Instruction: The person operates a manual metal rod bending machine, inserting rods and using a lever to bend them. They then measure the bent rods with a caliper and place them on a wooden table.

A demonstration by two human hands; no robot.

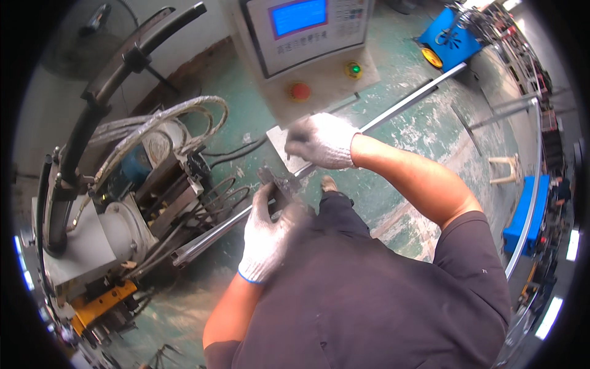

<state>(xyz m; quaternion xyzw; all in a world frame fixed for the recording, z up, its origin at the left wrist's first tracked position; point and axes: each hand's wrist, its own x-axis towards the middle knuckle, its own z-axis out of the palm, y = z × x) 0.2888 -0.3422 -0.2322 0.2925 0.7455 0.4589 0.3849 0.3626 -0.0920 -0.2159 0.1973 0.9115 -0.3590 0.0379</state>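
My left hand (270,230), in a white knit glove, grips a dark metal block (284,186) between thumb and fingers. Motion smears part of this hand. My right hand (326,141), gloved the same way, is beyond it and to the right, just below the control box (273,98). Its fingers are curled together, and whatever they hold is too small and blurred to make out. A long bright metal bar (393,112) runs diagonally behind both hands, from lower left to upper right. Next to my right hand lies a pale flat plate (278,142).
The control box carries a blue screen (299,17), a red button (299,91) and a lit green button (353,69). Left stands a machine with hoses (166,117) and a black curved arm (92,117). A blue machine (452,40) and a pale stool (505,169) are at the right.
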